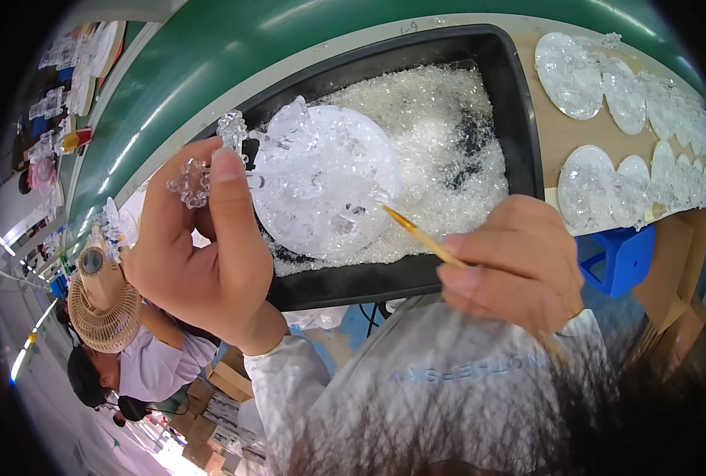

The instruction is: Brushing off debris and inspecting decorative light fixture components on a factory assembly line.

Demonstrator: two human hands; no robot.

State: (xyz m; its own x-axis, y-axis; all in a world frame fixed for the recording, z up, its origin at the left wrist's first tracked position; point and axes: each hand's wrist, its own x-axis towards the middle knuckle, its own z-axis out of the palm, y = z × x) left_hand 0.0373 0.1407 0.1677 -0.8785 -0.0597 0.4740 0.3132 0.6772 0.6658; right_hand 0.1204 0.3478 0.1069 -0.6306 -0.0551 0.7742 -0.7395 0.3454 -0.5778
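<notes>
My left hand (pixel 218 254) pinches a clear, knobbly ornament with a round white disc (pixel 313 206) by its edge, thumb on top. Clear lumps and petal-like shapes stand up from the disc. My right hand (pixel 519 266) grips a thin brush (pixel 423 236) with a wooden handle. The brush's tip meets the disc's right side, near a small dark-edged hole or gap. Under the disc lies a black tray (pixel 529 119) holding a layer of sparkling clear granules (pixel 440 95). Whether the disc rests on them I cannot tell.
Several similar clear discs (pixel 569 75) stand in two rows on brown board to the right. A blue stool (pixel 627 258) is below them. Behind my left hand are a beige fan (pixel 103 305) and a seated person (pixel 158 365). A green surface (pixel 234 47) runs beyond the tray.
</notes>
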